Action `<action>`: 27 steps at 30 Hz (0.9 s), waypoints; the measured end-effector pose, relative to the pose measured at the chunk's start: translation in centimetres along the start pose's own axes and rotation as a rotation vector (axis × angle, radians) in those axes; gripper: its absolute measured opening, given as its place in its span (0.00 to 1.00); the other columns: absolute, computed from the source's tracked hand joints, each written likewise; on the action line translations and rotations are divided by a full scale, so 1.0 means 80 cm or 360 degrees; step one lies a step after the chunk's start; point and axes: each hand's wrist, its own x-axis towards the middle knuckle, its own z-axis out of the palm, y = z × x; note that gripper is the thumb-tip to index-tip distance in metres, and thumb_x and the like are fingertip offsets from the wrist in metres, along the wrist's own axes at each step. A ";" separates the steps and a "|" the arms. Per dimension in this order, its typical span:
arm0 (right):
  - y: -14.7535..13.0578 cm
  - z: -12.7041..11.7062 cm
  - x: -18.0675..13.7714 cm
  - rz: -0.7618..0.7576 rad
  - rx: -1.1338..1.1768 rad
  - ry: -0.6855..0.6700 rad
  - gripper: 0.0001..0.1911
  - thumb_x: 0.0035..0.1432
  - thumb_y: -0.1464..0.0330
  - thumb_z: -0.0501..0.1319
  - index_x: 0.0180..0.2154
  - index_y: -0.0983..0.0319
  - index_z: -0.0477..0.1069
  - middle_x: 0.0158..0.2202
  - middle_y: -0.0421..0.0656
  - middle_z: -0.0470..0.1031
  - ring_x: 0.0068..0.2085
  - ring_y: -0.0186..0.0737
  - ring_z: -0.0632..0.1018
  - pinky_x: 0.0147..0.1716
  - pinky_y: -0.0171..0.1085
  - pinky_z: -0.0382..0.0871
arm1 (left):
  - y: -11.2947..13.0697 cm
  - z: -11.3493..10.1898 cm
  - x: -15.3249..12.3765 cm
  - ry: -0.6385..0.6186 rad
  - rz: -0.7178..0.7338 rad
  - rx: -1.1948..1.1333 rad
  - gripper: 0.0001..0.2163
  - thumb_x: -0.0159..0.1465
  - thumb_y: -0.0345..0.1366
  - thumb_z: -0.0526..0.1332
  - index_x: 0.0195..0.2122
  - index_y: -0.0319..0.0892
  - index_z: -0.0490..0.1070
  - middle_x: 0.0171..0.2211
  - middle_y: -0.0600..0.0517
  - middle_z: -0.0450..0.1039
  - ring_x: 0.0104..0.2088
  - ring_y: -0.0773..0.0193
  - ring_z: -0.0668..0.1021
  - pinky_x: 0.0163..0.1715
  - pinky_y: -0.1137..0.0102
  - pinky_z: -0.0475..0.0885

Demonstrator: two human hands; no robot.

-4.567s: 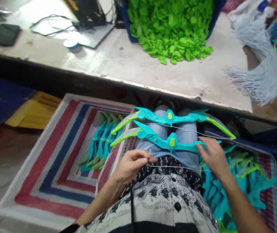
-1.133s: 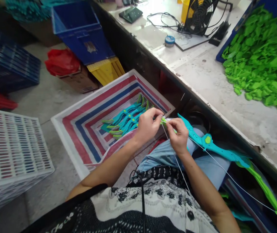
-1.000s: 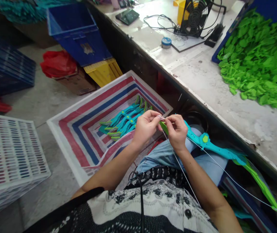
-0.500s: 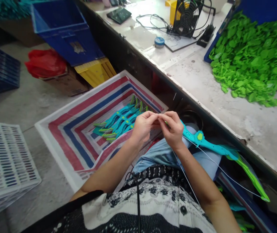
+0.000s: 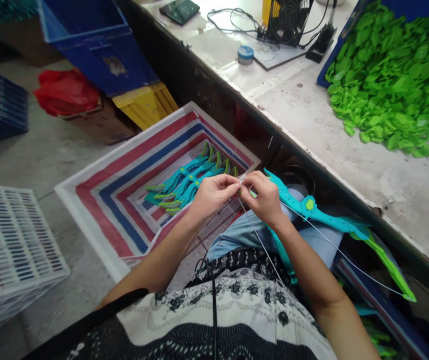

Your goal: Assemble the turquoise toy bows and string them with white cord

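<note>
A: What's different from a few seconds back?

B: Then the hands were apart over the lap, with two bows lying across the knees. Now both have met at the left tip of one bow.

A: And in the last second?

B: Very little. A second ago the green tip showed between the hands; now the fingers cover it. The left hand is pinched on the string right at that tip. The right hand is closed around the tip itself, its fingertips touching the left's.

A: Where does the bow lie?

B: Across the lap, slanting from the hands out to the right, just below the counter edge. The string runs from its far right tip back to the hands, and a second strand drops from the hands towards the shirt.

A: So how does the work stand?

B: I'd judge it has narrowed to fine fingerwork on the string at that one tip. The bows in the striped bin on the left lie as before, and the green pieces on the counter are untouched.
</note>
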 end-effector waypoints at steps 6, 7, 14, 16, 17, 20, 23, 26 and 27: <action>0.013 0.030 -0.032 0.0178 0.0435 -0.0095 0.07 0.59 0.71 0.57 0.29 0.62 0.70 0.29 0.40 0.74 0.32 0.33 0.74 0.35 0.34 0.70 | -0.037 -0.028 -0.015 0.0024 0.0090 0.0354 0.11 0.54 0.44 0.67 0.25 0.41 0.77 0.26 0.51 0.75 0.29 0.64 0.74 0.33 0.70 0.70; 0.013 0.033 -0.037 0.0153 0.0426 -0.0117 0.07 0.59 0.71 0.57 0.29 0.62 0.70 0.30 0.40 0.75 0.33 0.33 0.75 0.36 0.34 0.70 | -0.042 -0.034 -0.018 -0.0032 0.0101 0.0365 0.10 0.54 0.44 0.66 0.26 0.42 0.79 0.28 0.50 0.76 0.32 0.63 0.76 0.37 0.68 0.71; 0.019 0.058 -0.060 -0.0154 -0.0056 -0.0258 0.11 0.65 0.70 0.52 0.33 0.62 0.72 0.34 0.45 0.76 0.37 0.36 0.75 0.38 0.35 0.69 | -0.074 -0.051 -0.033 -0.0028 0.0045 0.0454 0.10 0.54 0.43 0.65 0.31 0.43 0.82 0.29 0.50 0.77 0.33 0.61 0.76 0.42 0.65 0.70; 0.026 0.070 -0.063 -0.0150 -0.0318 -0.0292 0.12 0.65 0.70 0.52 0.33 0.62 0.72 0.34 0.46 0.75 0.36 0.38 0.74 0.38 0.36 0.67 | -0.085 -0.046 -0.035 0.0081 0.0060 0.0500 0.10 0.54 0.43 0.65 0.29 0.43 0.81 0.27 0.51 0.76 0.32 0.62 0.75 0.41 0.66 0.69; 0.028 0.077 -0.064 -0.0119 -0.0445 -0.0295 0.12 0.65 0.70 0.52 0.32 0.63 0.72 0.33 0.47 0.75 0.36 0.40 0.73 0.38 0.38 0.66 | -0.091 -0.042 -0.036 0.0129 0.0081 0.0526 0.10 0.55 0.43 0.64 0.28 0.43 0.80 0.26 0.52 0.76 0.31 0.62 0.74 0.40 0.66 0.69; 0.027 0.093 -0.064 0.0011 -0.0691 -0.0264 0.12 0.64 0.69 0.53 0.31 0.63 0.72 0.31 0.48 0.74 0.35 0.43 0.71 0.36 0.40 0.62 | -0.106 -0.036 -0.039 0.0269 0.0176 0.0558 0.10 0.56 0.43 0.63 0.29 0.43 0.79 0.27 0.53 0.74 0.31 0.63 0.74 0.39 0.68 0.68; 0.023 0.083 -0.069 -0.0024 -0.0600 -0.0309 0.11 0.66 0.68 0.53 0.35 0.62 0.73 0.35 0.47 0.75 0.38 0.42 0.71 0.38 0.40 0.61 | -0.117 -0.042 -0.043 0.0319 0.0221 0.0576 0.11 0.57 0.45 0.62 0.29 0.43 0.79 0.28 0.52 0.74 0.32 0.63 0.74 0.38 0.68 0.69; 0.039 0.033 -0.089 0.0012 -0.0593 -0.0288 0.12 0.67 0.66 0.53 0.39 0.61 0.74 0.39 0.47 0.75 0.42 0.43 0.71 0.41 0.41 0.61 | -0.121 -0.062 -0.046 0.0110 0.0074 0.0711 0.12 0.55 0.46 0.63 0.29 0.43 0.79 0.29 0.50 0.77 0.33 0.60 0.75 0.38 0.67 0.70; 0.049 0.009 -0.100 0.0100 -0.0698 -0.0241 0.12 0.67 0.65 0.53 0.39 0.61 0.75 0.40 0.48 0.75 0.43 0.44 0.71 0.43 0.42 0.61 | -0.119 -0.069 -0.046 0.0018 -0.0017 0.0752 0.13 0.53 0.46 0.63 0.30 0.43 0.79 0.29 0.49 0.78 0.33 0.59 0.76 0.37 0.67 0.70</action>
